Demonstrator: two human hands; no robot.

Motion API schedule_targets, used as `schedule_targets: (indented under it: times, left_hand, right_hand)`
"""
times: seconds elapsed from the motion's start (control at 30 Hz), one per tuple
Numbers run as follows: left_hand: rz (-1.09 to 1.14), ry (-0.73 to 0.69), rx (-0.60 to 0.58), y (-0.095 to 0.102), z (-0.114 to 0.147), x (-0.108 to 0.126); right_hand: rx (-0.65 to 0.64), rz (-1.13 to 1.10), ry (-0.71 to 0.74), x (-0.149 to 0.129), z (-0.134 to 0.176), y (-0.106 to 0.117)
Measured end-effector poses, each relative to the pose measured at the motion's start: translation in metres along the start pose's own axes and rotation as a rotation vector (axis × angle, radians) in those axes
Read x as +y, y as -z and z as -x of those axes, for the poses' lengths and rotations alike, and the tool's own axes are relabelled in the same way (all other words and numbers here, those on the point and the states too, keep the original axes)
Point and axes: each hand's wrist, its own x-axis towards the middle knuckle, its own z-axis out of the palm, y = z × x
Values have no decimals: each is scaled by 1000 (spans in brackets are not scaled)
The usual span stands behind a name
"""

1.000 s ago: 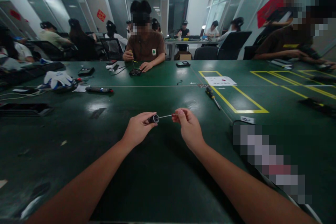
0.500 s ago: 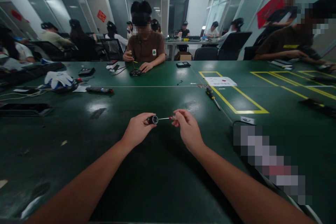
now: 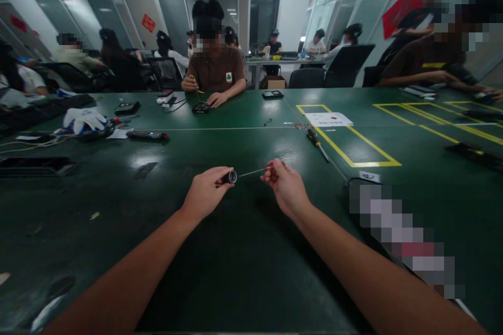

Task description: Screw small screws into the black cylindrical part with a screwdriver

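My left hand [image 3: 208, 188] is closed around a short black cylinder [image 3: 231, 177], whose round, silver-rimmed end faces me. Between the fingertips of my right hand [image 3: 288, 187] is a thin screwdriver [image 3: 252, 172] with a reddish handle, mostly hidden by the fingers. Its slim metal shaft points left at the cylinder, sloping slightly down, and the tip is close to the rim. Whether tip and rim touch, I cannot tell. Both hands are held above the dark green table [image 3: 220, 272].
Beyond my right hand lies a yellow-black screwdriver [image 3: 317, 144]. White gloves [image 3: 84, 120] and a dark pen-shaped tool [image 3: 147, 135] lie at left. A paper sheet [image 3: 329, 119] sits by yellow tape. A co-worker [image 3: 215, 70] works opposite; a pixelated strip [image 3: 401, 235] is at right.
My right hand has moved slightly right and up, drawing the screwdriver a little away from the cylinder and tilting its shaft more. My left hand keeps its hold. The view has shifted slightly.
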Motion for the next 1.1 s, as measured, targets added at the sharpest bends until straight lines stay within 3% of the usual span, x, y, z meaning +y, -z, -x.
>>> schedule_targets:
  times: [0.23,0.4,0.67,0.97,1.1]
  left_hand:
    - [63,74,17,-3,2,0]
    - [89,85,27,-5,2,-2]
    - [42,140,-14,-2,1,0]
    - [-20,142,-33,-1,1,2]
    - [-99,-21,5,4,0,7]
  right_hand:
    - [-79,259,209,5,11,-8]
    - [-132,367,278,1,17,-10]
    - [-235,397,230,-3,28,-14]
    - [-108,355,214,1,27,-18]
    - [-57,147,68,0,13,-9]
